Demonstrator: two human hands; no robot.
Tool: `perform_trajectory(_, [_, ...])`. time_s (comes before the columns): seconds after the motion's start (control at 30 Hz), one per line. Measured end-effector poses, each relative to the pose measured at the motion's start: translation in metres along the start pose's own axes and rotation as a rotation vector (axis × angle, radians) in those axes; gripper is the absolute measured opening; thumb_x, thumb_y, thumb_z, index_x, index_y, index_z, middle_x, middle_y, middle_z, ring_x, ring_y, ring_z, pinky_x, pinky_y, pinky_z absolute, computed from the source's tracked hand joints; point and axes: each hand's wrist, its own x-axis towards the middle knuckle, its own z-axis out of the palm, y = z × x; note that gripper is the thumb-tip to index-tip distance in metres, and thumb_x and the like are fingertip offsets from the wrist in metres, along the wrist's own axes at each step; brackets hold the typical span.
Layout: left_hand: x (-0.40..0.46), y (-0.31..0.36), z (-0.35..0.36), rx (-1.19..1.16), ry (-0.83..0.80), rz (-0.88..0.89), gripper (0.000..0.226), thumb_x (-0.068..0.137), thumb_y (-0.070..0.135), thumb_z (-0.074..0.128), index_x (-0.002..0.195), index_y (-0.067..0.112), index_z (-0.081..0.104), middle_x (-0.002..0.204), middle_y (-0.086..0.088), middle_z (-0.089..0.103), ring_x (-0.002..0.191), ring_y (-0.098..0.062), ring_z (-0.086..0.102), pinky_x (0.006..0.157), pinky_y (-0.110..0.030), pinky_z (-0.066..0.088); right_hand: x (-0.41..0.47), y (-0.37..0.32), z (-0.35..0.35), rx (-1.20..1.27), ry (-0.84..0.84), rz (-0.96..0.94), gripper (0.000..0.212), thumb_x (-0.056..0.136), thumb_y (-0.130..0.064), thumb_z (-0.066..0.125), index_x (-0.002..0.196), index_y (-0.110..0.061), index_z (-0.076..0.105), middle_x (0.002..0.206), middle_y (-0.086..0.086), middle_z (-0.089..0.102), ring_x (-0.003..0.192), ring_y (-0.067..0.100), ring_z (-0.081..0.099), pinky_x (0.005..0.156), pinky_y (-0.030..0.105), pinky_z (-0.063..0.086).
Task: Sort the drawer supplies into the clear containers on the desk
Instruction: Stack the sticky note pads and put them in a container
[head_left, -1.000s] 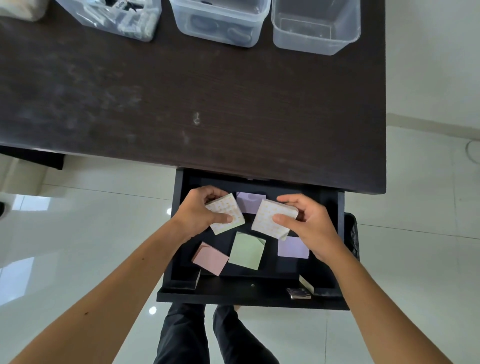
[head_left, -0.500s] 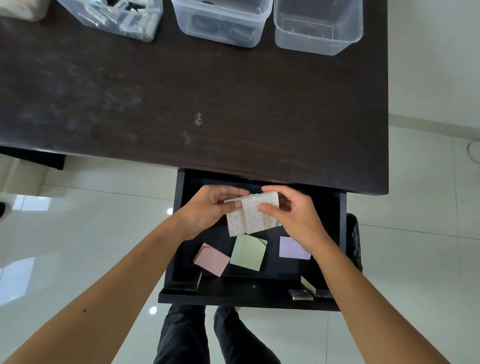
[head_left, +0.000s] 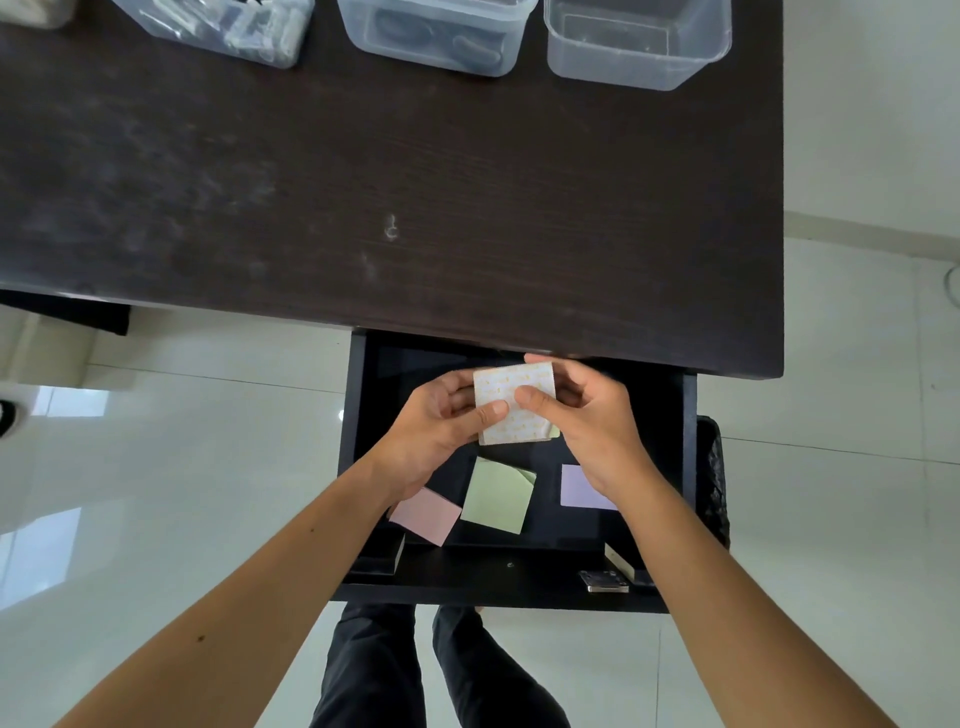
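Head view: both hands — left hand, right hand — pinch patterned pad above drawer; green, pink pads below.

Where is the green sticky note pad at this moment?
In the head view, the green sticky note pad lies in the open drawer, between the pink pad and the purple pad.

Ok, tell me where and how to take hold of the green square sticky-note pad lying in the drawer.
Take the green square sticky-note pad by its two opposite side edges, coming from above. It lies flat on the black drawer's floor, apart from the pink pad, so the sides look free. Avoid the upper right corner, where the top sheet curls.
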Motion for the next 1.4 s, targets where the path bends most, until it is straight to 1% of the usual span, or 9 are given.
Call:
perform_trajectory(0.2, [-0.003,-0.007,0.001,0.062,0.022,0.016,0.033,0.098,0.011,0.070,0.131,0.005,0.066,0.120,-0.009,0.079,0.113,-0.028,0.076,0.097,-0.038,0.061,-0.004,0.006,-0.009,-0.072,-0.071,0.021,0.032,0.087,-0.013,0.086,0.118,-0.016,0.076,0.112,0.003,0.081,0.107,0.021,0.077,0.094,0.036,0.062])
perform_trajectory(0.4, [-0.006,-0.006,-0.010,0.122,0.116,0.036,0.033,0.099,0.015,0.070,0.131,0.009,0.066,0.121,-0.005,0.079,0.114,-0.022,0.075,0.096,-0.036,0.060,-0.009,0.022,-0.023,-0.347,-0.138,0.034,0.021,0.087,-0.026,0.086,0.105,-0.031,0.077,0.099,-0.007,0.080,0.092,0.015,0.075,0.083,0.032,0.062])
perform_trajectory(0.53, [-0.006,-0.008,-0.017,0.138,0.176,0.039,0.033,0.099,0.017,0.069,0.132,0.009,0.065,0.122,-0.006,0.078,0.115,-0.023,0.075,0.099,-0.041,0.059,-0.018,0.043,-0.021,-0.654,-0.152,0.014,0.031,0.084,-0.027,0.090,0.111,-0.029,0.076,0.098,-0.011,0.074,0.083,0.006,0.068,0.080,0.030,0.060])
perform_trajectory(0.7, [-0.007,-0.009,-0.020,0.150,0.200,0.039,0.033,0.100,0.018,0.069,0.132,0.010,0.064,0.123,-0.006,0.077,0.116,-0.021,0.074,0.101,-0.041,0.059,-0.031,0.058,-0.014,-1.128,-0.276,-0.059,0.059,0.088,-0.043,0.083,0.142,-0.028,0.065,0.136,-0.012,0.053,0.129,0.010,0.050,0.096,0.025,0.036])
perform_trajectory(0.8, [-0.008,-0.009,-0.022,0.177,0.203,0.038,0.033,0.100,0.020,0.068,0.132,0.012,0.064,0.123,-0.003,0.077,0.115,-0.018,0.074,0.101,-0.039,0.059,-0.033,0.064,-0.013,-1.122,-0.265,-0.100,0.043,0.089,-0.035,0.083,0.130,-0.025,0.072,0.132,-0.009,0.054,0.128,0.010,0.049,0.097,0.021,0.037])
perform_trajectory(0.9, [-0.008,-0.010,-0.023,0.201,0.198,0.033,0.033,0.101,0.021,0.068,0.132,0.013,0.064,0.124,-0.001,0.077,0.115,-0.016,0.074,0.102,-0.039,0.060,-0.033,0.065,-0.012,-1.130,-0.259,-0.110,0.025,0.091,-0.030,0.082,0.114,-0.027,0.074,0.121,-0.013,0.063,0.118,0.009,0.052,0.080,0.018,0.032])
perform_trajectory(1.13, [-0.008,-0.011,-0.026,0.223,0.217,0.038,0.034,0.100,0.023,0.069,0.132,0.014,0.064,0.125,-0.001,0.077,0.117,-0.017,0.073,0.103,-0.043,0.059,-0.032,0.072,-0.007,-1.017,-0.326,-0.044,0.053,0.090,-0.032,0.083,0.139,-0.026,0.066,0.109,-0.015,0.057,0.113,0.010,0.042,0.096,0.027,0.040])
perform_trajectory(1.3, [-0.007,-0.012,-0.029,0.219,0.217,0.044,0.035,0.100,0.022,0.069,0.133,0.014,0.063,0.125,-0.001,0.077,0.116,-0.016,0.073,0.103,-0.041,0.059,-0.037,0.072,0.000,-1.017,-0.382,-0.035,0.025,0.093,-0.033,0.079,0.116,-0.028,0.070,0.126,-0.010,0.053,0.119,0.009,0.046,0.097,0.023,0.040])
perform_trajectory(1.4, [-0.006,-0.013,-0.031,0.227,0.219,0.042,0.036,0.100,0.023,0.068,0.134,0.014,0.062,0.125,-0.001,0.076,0.116,-0.015,0.073,0.102,-0.038,0.060,-0.042,0.070,0.002,-0.951,-0.418,0.048,0.020,0.098,-0.031,0.075,0.110,-0.036,0.059,0.120,-0.011,0.061,0.099,0.004,0.055,0.083,0.023,0.045])
